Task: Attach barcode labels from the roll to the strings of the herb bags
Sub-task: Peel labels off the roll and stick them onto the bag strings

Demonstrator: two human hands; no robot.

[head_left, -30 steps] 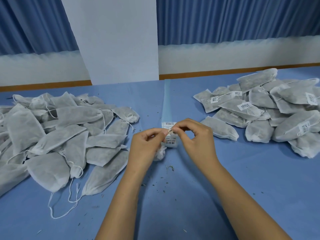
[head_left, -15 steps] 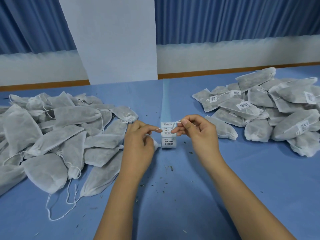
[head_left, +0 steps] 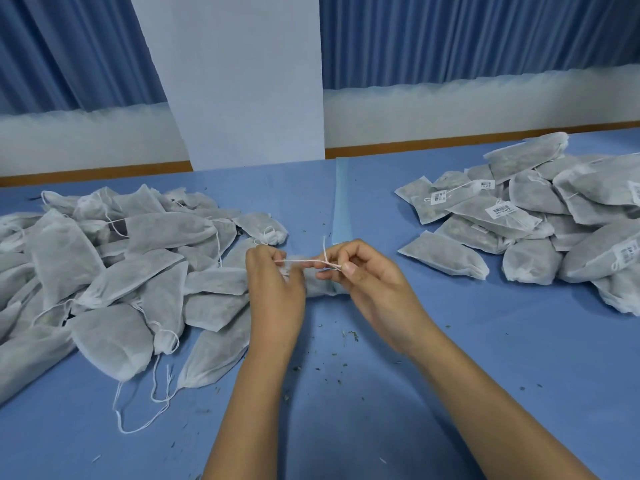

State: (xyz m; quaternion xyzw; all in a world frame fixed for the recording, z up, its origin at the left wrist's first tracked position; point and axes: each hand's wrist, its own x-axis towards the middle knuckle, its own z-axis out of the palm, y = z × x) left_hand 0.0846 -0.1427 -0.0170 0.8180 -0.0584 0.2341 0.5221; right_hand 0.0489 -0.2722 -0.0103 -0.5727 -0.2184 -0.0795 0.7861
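- Closest to me, loose herb crumbs (head_left: 349,336) lie scattered on the blue table (head_left: 502,393), just short of my wrists.
- My left hand (head_left: 273,292) is curled, fingertips pinching one end of a white string (head_left: 304,261) where it meets the gathered cloth of a bag.
- My right hand (head_left: 377,289) pinches the other end between thumb and forefinger, the other fingers loosely bent. A short tail of string sticks up just beside that pinch.
- The string runs nearly level and taut between the two pinches, above the herb bag (head_left: 322,289), which lies on the table between and partly under my hands.
- By my reckoning I am at the step of presenting the string for a label. None is on it yet, so far as I can see.
- Just beyond my right hand the pale label strip (head_left: 341,209) runs away along the table. My hand hides its near end, so I cannot tell where the next label sits.
- Next I expect to keep one pinch on the string, free the other hand, peel a label and fold it closed around the string without letting it sag.
- To the left sits the unlabelled pile (head_left: 121,271), to the right the labelled pile (head_left: 536,220), some tags showing barcodes.
- Farthest off stand a white pillar (head_left: 242,81) and blue curtains (head_left: 485,36).
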